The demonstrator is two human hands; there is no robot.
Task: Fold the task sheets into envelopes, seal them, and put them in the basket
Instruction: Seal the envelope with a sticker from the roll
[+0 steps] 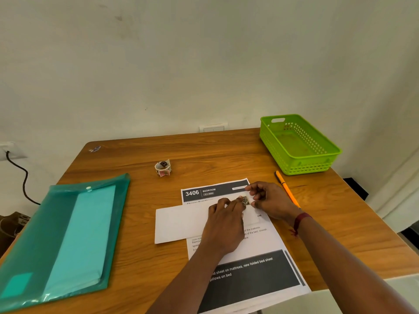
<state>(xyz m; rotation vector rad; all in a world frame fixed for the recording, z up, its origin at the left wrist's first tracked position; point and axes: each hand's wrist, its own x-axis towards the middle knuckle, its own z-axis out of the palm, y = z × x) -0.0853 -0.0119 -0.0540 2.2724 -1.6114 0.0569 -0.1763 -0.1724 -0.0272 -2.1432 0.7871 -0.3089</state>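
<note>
On the wooden table [204, 150] by a white wall, the left hand [226, 223] and right hand [269, 200] pinch a sticker [245, 200] over the envelope [179, 223], which lies on a printed sheet [249, 275]. A pen [286, 189] lies between them and the green basket [303, 167]. A sticker roll [162, 168] and a teal folder [56, 234] lie to the left.

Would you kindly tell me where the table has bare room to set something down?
Bare wood lies behind the roll, between folder and basket, and right of the pen. The centre is crowded: left hand, right hand, envelope, sheets.
</note>
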